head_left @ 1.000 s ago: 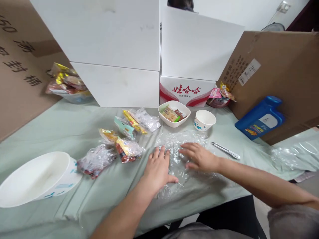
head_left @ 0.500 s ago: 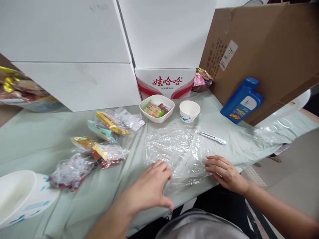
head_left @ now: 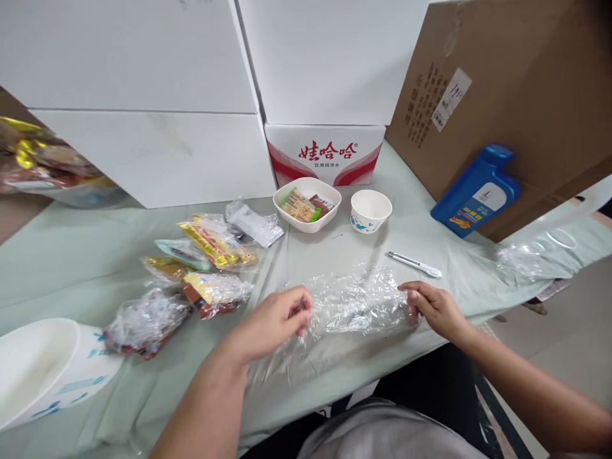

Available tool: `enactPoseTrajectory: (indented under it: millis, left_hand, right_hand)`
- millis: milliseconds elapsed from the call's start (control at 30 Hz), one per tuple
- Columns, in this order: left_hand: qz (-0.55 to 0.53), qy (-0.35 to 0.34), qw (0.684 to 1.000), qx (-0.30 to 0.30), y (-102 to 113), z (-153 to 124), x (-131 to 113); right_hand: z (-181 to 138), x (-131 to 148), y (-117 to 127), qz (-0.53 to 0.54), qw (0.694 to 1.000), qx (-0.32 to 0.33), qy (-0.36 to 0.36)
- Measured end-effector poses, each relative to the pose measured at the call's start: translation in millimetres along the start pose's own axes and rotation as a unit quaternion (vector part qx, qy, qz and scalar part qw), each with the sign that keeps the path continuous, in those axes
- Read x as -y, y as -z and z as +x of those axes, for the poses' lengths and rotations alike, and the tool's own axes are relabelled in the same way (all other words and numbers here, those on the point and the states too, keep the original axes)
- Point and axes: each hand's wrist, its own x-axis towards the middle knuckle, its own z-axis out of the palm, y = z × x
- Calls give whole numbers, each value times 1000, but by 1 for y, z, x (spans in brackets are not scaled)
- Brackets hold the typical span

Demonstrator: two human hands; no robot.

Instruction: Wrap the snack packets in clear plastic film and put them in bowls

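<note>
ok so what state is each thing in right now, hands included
film, creased, held at both sides
left hand, grip closed on the film
right hand, grip closed on the film
knife, lying flat, blade position unclear
bowl, upright, open, partly filled
cup, upright, open
tub, open at the top
packets, lying in a cluster
bottle, standing, cap on
white boxes, stacked

Paper tub point(head_left: 93, 371): cut off by picture's left edge
Snack bowl point(head_left: 90, 196): cut off likewise, partly behind white carton point(head_left: 167, 159)
Cardboard box point(head_left: 540, 108): top and right side out of frame
Box label point(head_left: 452, 99): small print unreadable
Left hand point(head_left: 272, 322): some fingers tucked from sight at clear film point(head_left: 356, 303)
</note>
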Motion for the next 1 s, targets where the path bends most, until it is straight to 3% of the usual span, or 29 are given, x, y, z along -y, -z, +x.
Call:
enactPoseTrajectory:
  millis: [67, 133, 267, 467, 700, 767, 867, 933, 1000]
  left_hand:
    - [77, 47, 990, -110, -2, 11, 5]
    - [146, 78, 974, -158, -5, 20, 8]
    - [197, 96, 960, -176, -9, 23, 8]
    - [301, 158, 917, -208, -8, 24, 11]
    - [362, 203, 885, -213, -8, 23, 6]
    - [370, 206, 880, -217, -9, 22, 5]
    - [375, 199, 878, -222, -11, 22, 4]
    - [375, 194, 878, -224, -13, 23, 6]
    - [370, 192, 881, -224, -13, 24, 8]
  right_hand:
    - [5, -1, -2, 33, 999, 12, -8]
    - [10, -2, -4, 54, 998, 25, -3]
    - [19, -3, -10, -2, 1000, 2, 5]
    - [35, -2, -20, -192, 978, -66, 45]
    - [45, -2, -22, -242, 965, -82, 64]
    - [46, 3, -19, -261, 952, -127, 95]
    - [46, 18, -21, -262, 926, -174, 209]
    - [48, 28, -28, -249, 916, -113, 295]
    - [53, 33, -40, -254, 905, -2, 340]
